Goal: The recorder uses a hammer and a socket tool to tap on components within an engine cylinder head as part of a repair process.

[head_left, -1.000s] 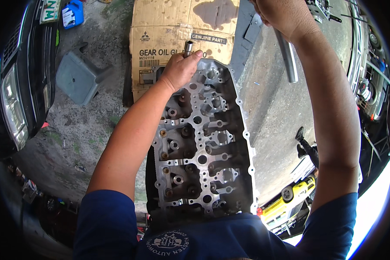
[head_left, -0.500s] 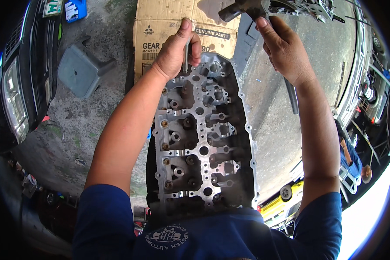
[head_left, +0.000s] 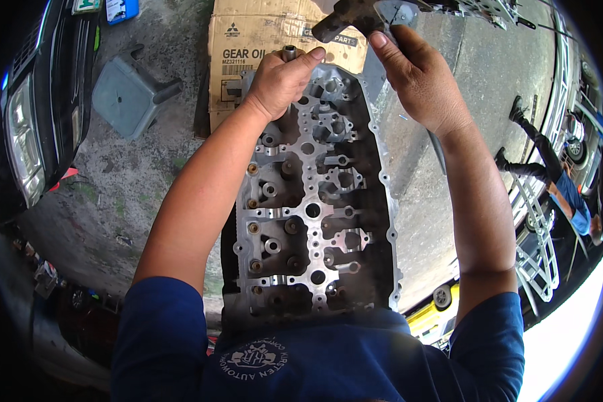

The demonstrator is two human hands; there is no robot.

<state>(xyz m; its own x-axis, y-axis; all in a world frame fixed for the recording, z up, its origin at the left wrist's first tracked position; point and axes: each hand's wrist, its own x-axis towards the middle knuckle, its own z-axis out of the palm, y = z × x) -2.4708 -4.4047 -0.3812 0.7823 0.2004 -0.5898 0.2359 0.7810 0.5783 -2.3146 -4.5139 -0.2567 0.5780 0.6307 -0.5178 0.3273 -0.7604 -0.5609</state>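
Note:
A bare metal engine cylinder head (head_left: 313, 210) lies lengthwise in front of me. At its far left end, my left hand (head_left: 283, 84) is wrapped round a slim metal rod (head_left: 289, 53), whose top end sticks up above the fingers. The rod's lower end is hidden by the hand. My right hand (head_left: 423, 84) is closed on a hammer (head_left: 347, 21), held above the far right side of the cylinder head. The hammer's dark head points left toward the rod, apart from it, and its handle runs back under my right wrist.
Beyond the cylinder head lies a cardboard box (head_left: 244, 33). A grey plastic stool (head_left: 127, 97) stands on the left, near a black vehicle (head_left: 30, 141). Metal parts (head_left: 486, 10) sit at the far right. Another person (head_left: 569, 201) walks past a metal frame (head_left: 539, 261) at right.
My left hand has turned and come nearer, so the rod now shows mostly its top end. The hammer has moved left and dropped closer. The person at right has come further into view.

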